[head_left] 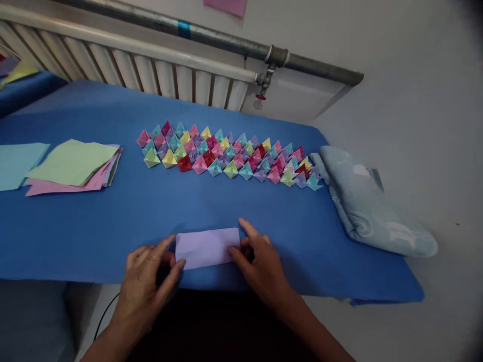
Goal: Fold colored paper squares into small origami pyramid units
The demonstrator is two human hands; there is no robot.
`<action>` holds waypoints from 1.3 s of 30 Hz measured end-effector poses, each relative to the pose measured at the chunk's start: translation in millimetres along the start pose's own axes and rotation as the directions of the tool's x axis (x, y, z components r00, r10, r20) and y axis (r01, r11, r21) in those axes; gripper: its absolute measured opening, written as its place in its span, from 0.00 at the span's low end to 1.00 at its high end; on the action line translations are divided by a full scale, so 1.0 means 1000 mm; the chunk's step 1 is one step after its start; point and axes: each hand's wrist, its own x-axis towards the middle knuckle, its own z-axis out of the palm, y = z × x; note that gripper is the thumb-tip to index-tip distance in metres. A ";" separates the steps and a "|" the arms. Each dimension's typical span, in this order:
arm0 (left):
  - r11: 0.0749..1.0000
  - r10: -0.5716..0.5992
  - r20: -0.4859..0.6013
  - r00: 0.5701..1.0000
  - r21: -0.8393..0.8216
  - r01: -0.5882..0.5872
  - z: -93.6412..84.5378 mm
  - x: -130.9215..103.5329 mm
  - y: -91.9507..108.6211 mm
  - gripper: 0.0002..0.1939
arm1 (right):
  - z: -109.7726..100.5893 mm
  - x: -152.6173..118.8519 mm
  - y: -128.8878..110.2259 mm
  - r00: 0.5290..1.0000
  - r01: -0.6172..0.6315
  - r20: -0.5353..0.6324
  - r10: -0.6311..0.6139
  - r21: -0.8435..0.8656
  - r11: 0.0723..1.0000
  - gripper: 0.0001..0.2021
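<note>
A lilac sheet of paper, folded into a rectangle, lies near the front edge of the blue table. My left hand holds its left end, index finger at the upper corner and thumb at the lower one. At the opposite end, my right hand has its thumb on the paper and its index finger stretched past the upper right corner; the other fingers curl in at the edge. Beyond the hands, several small folded paper pieces in many colours stand in tight slanting rows.
Loose sheets, a green one on top, are stacked at the left beside light blue sheets. A folded grey-blue blanket lies at the table's right end. Behind the blue table are a radiator and a metal pipe.
</note>
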 end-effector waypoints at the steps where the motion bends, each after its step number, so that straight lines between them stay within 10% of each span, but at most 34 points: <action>1: 1.000 0.003 0.007 1.000 0.003 -0.003 0.000 0.000 -0.001 0.23 | 0.000 0.002 0.000 1.000 0.016 0.014 -0.015 -0.021 1.000 0.25; 8: 0.975 0.154 0.011 0.988 0.158 -0.154 -0.005 0.012 0.015 0.15 | -0.006 0.008 -0.006 0.987 0.008 0.162 0.011 -0.115 0.993 0.21; 15: 0.922 0.386 0.232 0.893 -0.066 -0.382 0.016 0.021 0.048 0.21 | -0.008 0.011 -0.008 0.982 -0.003 0.187 0.025 -0.112 0.994 0.20; 29: 0.889 0.457 0.052 0.888 0.001 -0.458 0.011 0.023 0.041 0.08 | -0.021 0.005 -0.022 0.943 -0.248 0.287 0.167 0.275 0.929 0.23; 33: 0.892 0.451 0.026 0.892 0.006 -0.451 0.010 0.021 0.029 0.09 | -0.033 -0.002 -0.015 0.994 0.022 0.104 -0.036 0.140 0.990 0.17; 39: 0.905 0.424 0.045 0.905 -0.063 -0.421 0.009 0.022 0.018 0.09 | -0.021 -0.005 -0.002 0.896 0.408 0.198 -0.398 -0.010 0.913 0.17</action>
